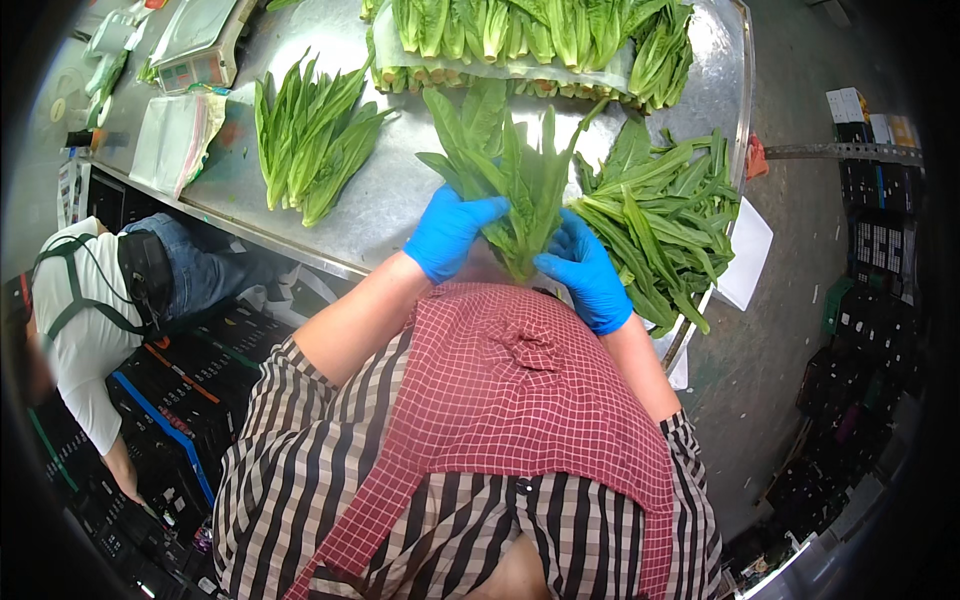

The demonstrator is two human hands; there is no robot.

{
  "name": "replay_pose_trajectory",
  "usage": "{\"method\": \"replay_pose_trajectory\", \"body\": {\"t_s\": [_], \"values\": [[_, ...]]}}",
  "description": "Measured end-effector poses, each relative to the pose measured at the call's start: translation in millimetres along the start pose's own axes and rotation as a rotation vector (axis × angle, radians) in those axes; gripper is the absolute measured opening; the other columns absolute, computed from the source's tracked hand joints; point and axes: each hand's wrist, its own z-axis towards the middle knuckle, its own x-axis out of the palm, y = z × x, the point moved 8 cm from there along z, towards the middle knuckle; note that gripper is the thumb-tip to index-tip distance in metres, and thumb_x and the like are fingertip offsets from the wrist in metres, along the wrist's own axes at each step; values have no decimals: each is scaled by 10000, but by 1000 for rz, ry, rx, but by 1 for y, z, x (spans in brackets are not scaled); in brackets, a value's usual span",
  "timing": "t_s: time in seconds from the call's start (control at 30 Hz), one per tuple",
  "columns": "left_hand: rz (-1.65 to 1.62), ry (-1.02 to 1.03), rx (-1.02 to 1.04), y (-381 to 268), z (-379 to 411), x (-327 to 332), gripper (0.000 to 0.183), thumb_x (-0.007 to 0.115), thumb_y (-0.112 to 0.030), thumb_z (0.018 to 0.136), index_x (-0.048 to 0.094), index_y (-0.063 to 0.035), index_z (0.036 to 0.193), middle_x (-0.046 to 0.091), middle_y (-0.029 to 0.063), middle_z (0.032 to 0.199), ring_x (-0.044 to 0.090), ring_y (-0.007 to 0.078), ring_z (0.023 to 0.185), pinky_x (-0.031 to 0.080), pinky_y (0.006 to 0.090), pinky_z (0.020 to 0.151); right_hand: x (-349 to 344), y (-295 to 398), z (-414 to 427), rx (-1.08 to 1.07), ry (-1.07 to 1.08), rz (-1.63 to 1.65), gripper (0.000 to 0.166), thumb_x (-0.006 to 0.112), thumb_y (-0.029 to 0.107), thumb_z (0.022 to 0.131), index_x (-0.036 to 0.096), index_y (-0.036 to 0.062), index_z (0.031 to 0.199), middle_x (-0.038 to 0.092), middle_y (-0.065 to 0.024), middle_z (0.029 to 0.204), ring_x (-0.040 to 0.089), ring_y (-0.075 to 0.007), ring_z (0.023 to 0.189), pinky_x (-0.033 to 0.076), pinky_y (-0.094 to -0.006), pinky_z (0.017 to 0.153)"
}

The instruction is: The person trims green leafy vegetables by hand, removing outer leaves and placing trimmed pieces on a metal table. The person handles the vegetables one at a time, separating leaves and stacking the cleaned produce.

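Note:
In front of my apron, a bunch of long-leaf lettuce [517, 187] stands with its leaf tips pointing away from me and its base near my body. My left hand [454, 232], in a blue glove, grips its left side, the thumb across the leaves and the fingers partly hidden behind. My right hand [581, 270], also blue-gloved, holds the lower right side near the base with curled fingers. Close to the right hand lies a loose heap of the same leaves [660, 217]. A separate bunch [311, 142] rests to the left on the metal table [345, 244].
Stacked lettuce bunches [517, 30] with a pale sheet between layers line the far side. A weighing scale [199, 52] and clear plastic bags [169, 142] sit at left. Another person [97, 300] bends over black crates [172, 390] at left. More crates [862, 322] stand right.

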Motion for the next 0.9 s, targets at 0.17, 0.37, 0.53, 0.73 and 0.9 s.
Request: {"method": "replay_pose_trajectory", "body": {"t_s": [0.17,0.37,0.53,0.73,0.9], "values": [[-54,50,-52,8,3,2,470,572,-57,875,437,-16,1323,553,129,1233,560,240,1108,455,361,967,2,8,-2,35,21,-110,564,749,89,738,495,-11,1231,613,-96,1033,599,-157,883,495,-282,803],[-312,180,-149,11,-5,25,659,610,-237,889,266,-87,1431,434,95,1376,478,241,1223,409,383,1022,-2,19,0,-161,-121,-183,432,743,100,756,543,-2,1125,617,-77,985,586,-129,868,485,-263,762],[-152,305,-82,14,-11,37,681,652,-192,868,272,-64,1418,462,112,1334,486,240,1205,423,384,1002,17,45,-9,-391,-112,-781,439,717,92,771,539,11,1163,592,-60,1011,565,-146,913,467,-280,780],[-143,203,-67,11,-7,28,619,663,-96,829,369,-41,1370,541,100,1249,545,224,1130,452,362,966,35,60,-19,-674,44,-717,384,697,96,788,593,43,1153,597,-61,1017,568,-147,876,468,-278,762],[-226,190,-88,12,-10,26,576,639,-33,810,414,-36,1341,553,106,1238,556,219,1119,456,360,962,18,49,-13,-397,-138,-662,277,701,84,773,626,62,1039,627,-91,921,621,-182,792,508,-298,709]]}}
